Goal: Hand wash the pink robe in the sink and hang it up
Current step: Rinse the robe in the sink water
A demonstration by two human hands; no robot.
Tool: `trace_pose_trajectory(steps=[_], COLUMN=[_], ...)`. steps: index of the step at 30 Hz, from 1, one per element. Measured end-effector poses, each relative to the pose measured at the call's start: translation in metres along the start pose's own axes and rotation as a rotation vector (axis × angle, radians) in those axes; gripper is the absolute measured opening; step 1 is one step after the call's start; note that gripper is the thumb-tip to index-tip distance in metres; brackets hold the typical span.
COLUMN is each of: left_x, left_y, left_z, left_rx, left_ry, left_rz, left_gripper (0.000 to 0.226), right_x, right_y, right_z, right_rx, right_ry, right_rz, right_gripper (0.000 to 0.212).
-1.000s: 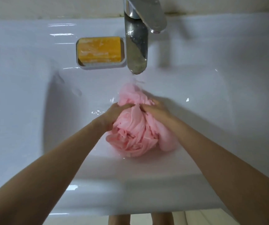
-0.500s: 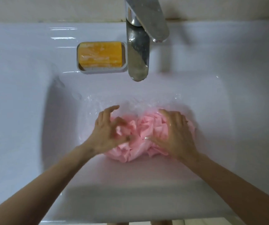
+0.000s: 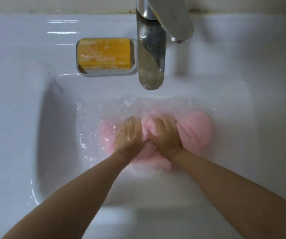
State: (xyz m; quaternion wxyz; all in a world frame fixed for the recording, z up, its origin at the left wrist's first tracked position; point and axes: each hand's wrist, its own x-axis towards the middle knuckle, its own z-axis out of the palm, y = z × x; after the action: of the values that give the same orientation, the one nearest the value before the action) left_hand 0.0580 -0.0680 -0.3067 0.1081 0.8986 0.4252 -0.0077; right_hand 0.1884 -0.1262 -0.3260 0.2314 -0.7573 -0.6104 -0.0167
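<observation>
Your hands sit side by side in the water, thumbs nearly touching. Your right hand (image 3: pixel 165 136) has its fingers curled into a fold of the pink robe (image 3: pixel 197 130). Your left hand (image 3: pixel 128 135) lies on it too, but churned water blurs the fingers, so gripping or pressing, I cannot tell. The robe is bunched in the basin of the sink (image 3: pixel 35 118), below the faucet (image 3: pixel 151 54). An orange soap bar (image 3: pixel 104 53) rests in its dish (image 3: pixel 107 74) just left of the faucet.

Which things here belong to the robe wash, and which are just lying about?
In the job: pink robe, bunched in the sink; left hand and right hand, both on the robe.
Lying about: soap bar in its soap dish; faucet, untouched.
</observation>
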Motion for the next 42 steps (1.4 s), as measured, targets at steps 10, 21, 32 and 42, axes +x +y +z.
trace_pose_trajectory(steps=[10,21,32,42], left_x=[0.038,-0.028,0.014,0.020], left_y=[-0.019,0.004,0.002,-0.034], left_z=[-0.079,-0.028,-0.007,-0.111], left_rx=[-0.803,-0.068,0.127,-0.995], left_ry=[-0.391,-0.229,-0.245,-0.326], left_rz=[-0.207,-0.048,0.111,-0.256], left_gripper=[0.059,0.086,0.055,0.064], right_x=[0.061,0.000,0.030,0.051], right_y=[-0.008,-0.003,0.003,-0.004], right_z=[-0.068,-0.037,0.018,-0.093], right_rx=[0.687,0.014,0.001,0.848], right_ry=[-0.399,-0.391,0.188,-0.393], right_rz=[0.794,-0.058,-0.122,0.537], right_gripper=[0.052,0.062,0.024,0.034])
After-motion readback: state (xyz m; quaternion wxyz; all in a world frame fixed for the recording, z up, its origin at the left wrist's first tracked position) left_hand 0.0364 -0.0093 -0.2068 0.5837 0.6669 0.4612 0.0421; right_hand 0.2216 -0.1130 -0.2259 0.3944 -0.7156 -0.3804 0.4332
